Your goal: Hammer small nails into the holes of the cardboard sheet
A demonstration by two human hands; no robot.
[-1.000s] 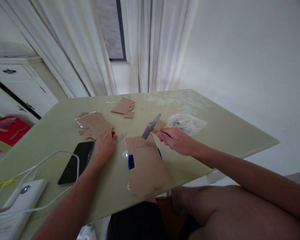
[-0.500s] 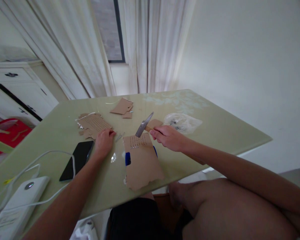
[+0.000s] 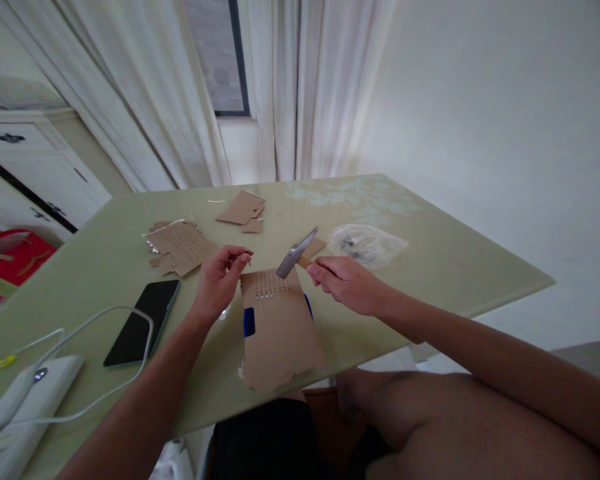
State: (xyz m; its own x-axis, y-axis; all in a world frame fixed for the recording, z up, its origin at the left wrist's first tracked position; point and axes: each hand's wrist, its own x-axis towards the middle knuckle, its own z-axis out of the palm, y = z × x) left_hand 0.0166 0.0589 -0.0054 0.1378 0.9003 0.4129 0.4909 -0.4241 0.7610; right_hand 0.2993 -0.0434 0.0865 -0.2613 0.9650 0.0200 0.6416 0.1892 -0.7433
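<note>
A brown cardboard piece point(image 3: 285, 340) lies near the table's front edge, with rows of small holes or nail heads across its far end. Blue material point(image 3: 249, 321) shows at its left and right sides. My right hand point(image 3: 343, 283) is closed round the wooden handle of a hammer point(image 3: 295, 255), whose metal head hovers over the far end of the cardboard. Just left of that end, my left hand point(image 3: 223, 280) is raised in a pinch. A small thin nail point(image 3: 250, 262) pokes out from its fingertips, mostly hidden.
Torn cardboard pieces point(image 3: 183, 247) lie at the left, with more scraps point(image 3: 243, 208) at the back. A clear plastic bag point(image 3: 367, 245) with dark bits sits to the right. A phone point(image 3: 143, 323), a white cable and a power strip point(image 3: 40, 393) occupy the left front.
My left hand has lifted off the table and moved right, closer to the cardboard's far end, pinching a nail. The hammer stays in my right hand and has shifted slightly right.
</note>
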